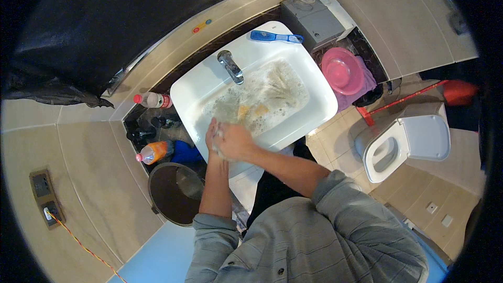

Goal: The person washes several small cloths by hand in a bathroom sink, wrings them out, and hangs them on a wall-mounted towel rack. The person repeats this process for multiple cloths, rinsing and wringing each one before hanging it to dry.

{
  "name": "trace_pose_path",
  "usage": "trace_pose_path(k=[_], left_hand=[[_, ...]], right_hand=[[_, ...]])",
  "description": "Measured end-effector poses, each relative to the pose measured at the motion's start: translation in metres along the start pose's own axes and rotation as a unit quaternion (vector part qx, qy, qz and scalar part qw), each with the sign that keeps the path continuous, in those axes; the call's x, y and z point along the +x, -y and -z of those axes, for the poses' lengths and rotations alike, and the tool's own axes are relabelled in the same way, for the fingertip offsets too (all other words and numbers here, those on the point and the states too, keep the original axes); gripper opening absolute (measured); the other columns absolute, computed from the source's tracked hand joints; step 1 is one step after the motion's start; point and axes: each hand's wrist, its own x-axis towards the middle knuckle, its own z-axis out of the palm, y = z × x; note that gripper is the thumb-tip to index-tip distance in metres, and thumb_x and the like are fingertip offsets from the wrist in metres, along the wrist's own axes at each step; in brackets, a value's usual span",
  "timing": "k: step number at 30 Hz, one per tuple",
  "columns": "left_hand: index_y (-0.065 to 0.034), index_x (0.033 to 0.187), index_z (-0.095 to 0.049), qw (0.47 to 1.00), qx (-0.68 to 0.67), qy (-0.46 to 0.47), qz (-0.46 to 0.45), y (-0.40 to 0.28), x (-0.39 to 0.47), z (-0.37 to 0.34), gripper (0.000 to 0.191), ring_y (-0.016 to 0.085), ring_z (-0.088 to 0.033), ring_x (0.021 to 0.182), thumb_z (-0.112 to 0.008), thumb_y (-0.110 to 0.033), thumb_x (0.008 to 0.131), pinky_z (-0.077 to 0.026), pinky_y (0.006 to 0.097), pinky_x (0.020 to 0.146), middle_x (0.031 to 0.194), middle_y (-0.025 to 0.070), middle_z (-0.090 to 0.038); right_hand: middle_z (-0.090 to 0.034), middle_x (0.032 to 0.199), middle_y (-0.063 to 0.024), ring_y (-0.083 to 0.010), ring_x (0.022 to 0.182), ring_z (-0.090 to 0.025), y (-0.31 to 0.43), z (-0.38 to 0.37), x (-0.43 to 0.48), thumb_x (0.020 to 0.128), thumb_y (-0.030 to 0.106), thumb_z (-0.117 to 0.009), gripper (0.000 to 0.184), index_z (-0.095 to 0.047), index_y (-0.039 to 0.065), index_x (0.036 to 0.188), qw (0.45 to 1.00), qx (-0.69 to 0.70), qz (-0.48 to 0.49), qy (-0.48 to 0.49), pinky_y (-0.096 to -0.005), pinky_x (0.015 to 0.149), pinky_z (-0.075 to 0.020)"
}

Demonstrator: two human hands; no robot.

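Over the near left rim of a white washbasin (316,82), my two hands are pressed together. My right hand (237,140), blurred, wraps across my left hand (212,135). Something whitish shows between them; I cannot tell whether it is suds or cloth. Cloudy, foamy water fills the basin, and a pale soaked cloth (277,86) lies bunched in its right part. Two yellowish patches (251,111) show in the water near my hands. A chrome faucet (231,67) leans over the basin. On the back rim rests a blue-handled brush (275,36).
Left of the basin stand a red-capped bottle (153,100), an orange-labelled bottle (154,152) and a dark bucket (177,194). A pink plastic basin (342,70) and a grey box (312,21) sit at right. Beyond are a toilet (387,157) and a red-handled floor tool (404,97).
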Motion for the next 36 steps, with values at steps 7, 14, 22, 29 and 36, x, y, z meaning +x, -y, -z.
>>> trace_pose_path(k=[7, 14, 22, 29, 36], left_hand=[[-0.0069, 0.126, -0.059, 0.972, 0.069, -0.215, -0.068, 0.038, -0.003, -0.028, 0.036, 0.027, -0.062, 0.109, -0.042, -0.028, 0.102, -0.048, 0.0429, 0.097, 0.118, 0.0123, -0.066], [-0.0096, 0.118, -0.064, 0.946, 0.128, -0.294, -0.055, 0.044, -0.01, -0.064, 0.032, 0.028, -0.062, 0.109, -0.051, -0.032, 0.099, -0.047, 0.0436, 0.098, 0.114, 0.0081, -0.067], [-0.0045, 0.133, -0.055, 0.963, 0.12, -0.237, 0.047, 0.011, -0.032, -0.07, 0.046, 0.03, -0.061, 0.116, -0.052, -0.036, 0.099, -0.051, 0.0406, 0.098, 0.129, 0.0114, -0.062], [-0.0038, 0.136, -0.052, 0.971, 0.158, -0.175, 0.048, 0.017, -0.043, -0.037, 0.051, 0.035, -0.059, 0.119, -0.051, -0.04, 0.1, -0.05, 0.047, 0.1, 0.134, 0.0162, -0.058], [-0.0032, 0.137, -0.049, 0.973, -0.026, -0.226, -0.05, 0.015, -0.022, -0.039, 0.049, 0.032, -0.063, 0.11, -0.044, -0.039, 0.104, -0.051, 0.0469, 0.093, 0.127, 0.0141, -0.063]], right_hand=[[-0.069, 0.089, -0.0283, -0.0423, 0.085, -0.069, -0.025, 0.024, 0.032, 0.088, 0.04, -0.052, 0.048, -0.07, -0.004, 0.088, 0.99, 0.0, -0.132, 0.041, -0.0519, 0.078, -0.0548], [-0.067, 0.088, -0.0319, -0.0418, 0.085, -0.069, -0.05, 0.036, 0.051, 0.087, 0.039, -0.053, 0.049, -0.069, -0.007, 0.085, 0.984, 0.016, -0.177, 0.022, -0.0499, 0.077, -0.0537], [-0.068, 0.104, -0.0195, -0.0302, 0.094, -0.068, -0.075, 0.059, 0.049, 0.092, 0.043, -0.062, 0.053, -0.059, -0.005, 0.113, 0.863, 0.43, -0.264, 0.039, -0.0449, 0.081, -0.0543], [-0.066, 0.112, -0.0117, -0.0281, 0.103, -0.065, -0.105, 0.083, 0.043, 0.097, 0.041, -0.059, 0.041, -0.058, 0.007, 0.121, 0.71, 0.599, -0.365, 0.062, -0.0477, 0.086, -0.0553], [-0.066, 0.108, -0.0107, -0.03, 0.094, -0.067, -0.061, 0.042, -0.005, 0.095, 0.033, -0.063, 0.033, -0.06, 0.008, 0.116, 0.9, 0.423, -0.088, 0.058, -0.0442, 0.081, -0.0558]])
